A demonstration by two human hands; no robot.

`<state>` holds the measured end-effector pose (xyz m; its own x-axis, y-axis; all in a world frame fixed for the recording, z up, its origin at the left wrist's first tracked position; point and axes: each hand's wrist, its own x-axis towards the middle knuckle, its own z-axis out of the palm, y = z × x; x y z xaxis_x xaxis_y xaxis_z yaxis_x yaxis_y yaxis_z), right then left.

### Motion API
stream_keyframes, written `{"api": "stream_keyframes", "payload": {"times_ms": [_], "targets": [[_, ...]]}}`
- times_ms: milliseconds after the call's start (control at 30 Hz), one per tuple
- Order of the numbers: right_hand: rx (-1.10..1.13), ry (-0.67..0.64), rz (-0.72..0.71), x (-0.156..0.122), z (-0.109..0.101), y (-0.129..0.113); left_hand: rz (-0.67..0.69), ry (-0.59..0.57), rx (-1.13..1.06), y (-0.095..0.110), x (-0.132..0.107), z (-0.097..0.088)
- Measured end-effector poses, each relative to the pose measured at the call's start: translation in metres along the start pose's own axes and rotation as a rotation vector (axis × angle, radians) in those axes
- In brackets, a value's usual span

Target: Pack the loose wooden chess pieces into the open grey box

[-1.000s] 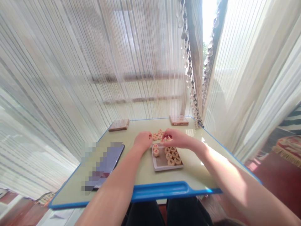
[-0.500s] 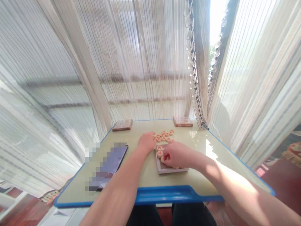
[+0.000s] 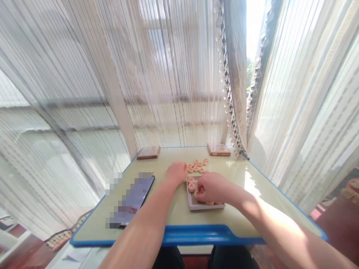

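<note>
Both hands are over the middle of the blue-edged counter [image 3: 179, 215]. The right hand [image 3: 213, 186] is inside a shallow tray [image 3: 196, 207], its thumb and fingertips closed about a round piece [image 3: 196, 195] low over the tray floor. The left hand [image 3: 176, 172] rests beyond the tray's far left corner, fingers curled and nearly together at a red-marked piece [image 3: 185, 168]; whether that piece is gripped or merely touched cannot be determined. Two red-marked discs [image 3: 191, 187] sit in line along the tray's left wall, from its far left corner. Further pieces [image 3: 209, 203] show beneath the right hand at the tray's near edge, mostly hidden. A loose cluster of red-marked discs [image 3: 195, 169] lies on the counter just past the tray's far edge. A tablet [image 3: 140, 192], partly pixelated, lies toward the counter's left edge. Flat boxes occupy the far left corner [image 3: 149, 152] and far right corner [image 3: 219, 150].
</note>
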<state>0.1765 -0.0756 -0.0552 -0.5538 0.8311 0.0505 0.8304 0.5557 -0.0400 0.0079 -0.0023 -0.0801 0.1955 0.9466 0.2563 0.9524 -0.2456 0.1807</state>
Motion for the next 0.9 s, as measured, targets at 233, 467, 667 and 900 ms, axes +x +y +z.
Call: {"api": "stream_keyframes", "payload": {"times_ms": [233, 467, 667, 900], "targets": [[0.041, 0.02, -0.116, -0.006, -0.003, -0.005, -0.018, -0.174, -0.166, -0.003, 0.0, -0.015], [0.137, 0.068, -0.25, -0.01, -0.007, -0.006, -0.068, -0.437, -0.365, -0.004, -0.004, -0.02], [0.168, 0.07, -0.235, -0.006, -0.003, -0.006, -0.067, -0.517, -0.446, -0.002, -0.008, -0.031], [0.151, 0.059, -0.225, -0.006, -0.004, -0.008, -0.033, -0.493, -0.483, -0.004, -0.01, -0.033]]}}
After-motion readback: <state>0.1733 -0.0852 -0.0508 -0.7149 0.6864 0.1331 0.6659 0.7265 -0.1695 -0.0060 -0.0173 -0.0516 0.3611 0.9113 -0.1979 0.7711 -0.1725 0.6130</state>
